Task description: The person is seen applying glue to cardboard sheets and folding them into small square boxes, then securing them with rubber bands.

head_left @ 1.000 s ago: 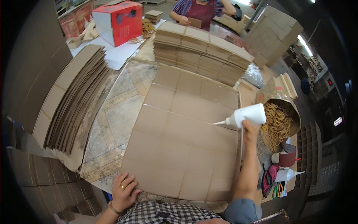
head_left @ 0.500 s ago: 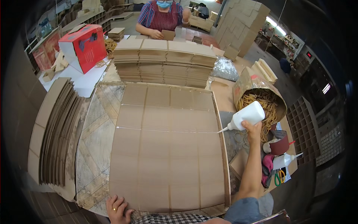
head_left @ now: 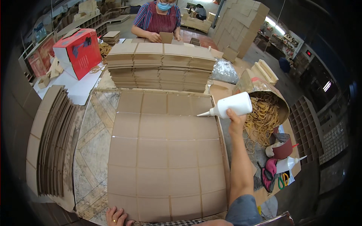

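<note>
A brown board panel (head_left: 154, 154), crossed by grooves in a grid, lies flat on the table before me. My right hand (head_left: 236, 116) is wrapped round a white squeeze bottle (head_left: 234, 104), tilted with its thin nozzle pointing left. The nozzle tip is at a far cross groove, near the panel's right side; whether it touches cannot be told. Thin whitish lines, like glue, run along two cross grooves. My left hand (head_left: 116, 217) lies at the panel's near left corner with fingers stretched out, holding nothing.
Stacked slotted board strips (head_left: 158, 64) stand behind the panel, more strips (head_left: 51, 141) at left. Right of it are a container of rubber bands (head_left: 266, 113), a tape roll (head_left: 282, 148), a second bottle (head_left: 287, 164) and scissors (head_left: 283, 180). A co-worker (head_left: 162, 19) handles a board piece opposite.
My right hand has carried the bottle away from me and leftward, from a nearer groove's right end to the farther groove. The co-worker's raised hand has come down to the board piece.
</note>
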Demonstrator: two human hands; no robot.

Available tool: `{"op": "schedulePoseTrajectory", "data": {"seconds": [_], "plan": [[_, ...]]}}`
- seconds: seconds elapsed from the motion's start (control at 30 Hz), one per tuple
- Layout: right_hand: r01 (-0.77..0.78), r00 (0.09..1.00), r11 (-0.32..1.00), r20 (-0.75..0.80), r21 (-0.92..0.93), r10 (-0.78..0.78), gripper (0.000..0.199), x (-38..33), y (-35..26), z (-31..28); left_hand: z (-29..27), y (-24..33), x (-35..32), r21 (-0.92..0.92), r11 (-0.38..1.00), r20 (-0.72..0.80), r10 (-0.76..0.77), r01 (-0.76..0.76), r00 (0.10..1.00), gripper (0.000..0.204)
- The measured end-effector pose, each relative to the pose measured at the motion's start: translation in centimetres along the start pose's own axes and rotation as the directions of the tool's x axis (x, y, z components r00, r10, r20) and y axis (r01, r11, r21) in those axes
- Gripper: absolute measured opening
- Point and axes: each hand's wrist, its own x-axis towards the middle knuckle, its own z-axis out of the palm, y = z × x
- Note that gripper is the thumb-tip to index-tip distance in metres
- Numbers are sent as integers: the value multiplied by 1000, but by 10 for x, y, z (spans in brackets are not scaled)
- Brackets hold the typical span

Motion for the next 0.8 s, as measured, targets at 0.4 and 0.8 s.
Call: {"op": "schedulePoseTrajectory", "data": {"seconds": [0.4,0.8], "plan": [[-7,989,998,147,-66,16,52,16,16,13,-24,25,35,328,807,389,358,-490,849,39],[-3,995,987,94,-163,19,49,43,-2,-47,-26,42,42,288,855,461,271,-431,845,46]]}}
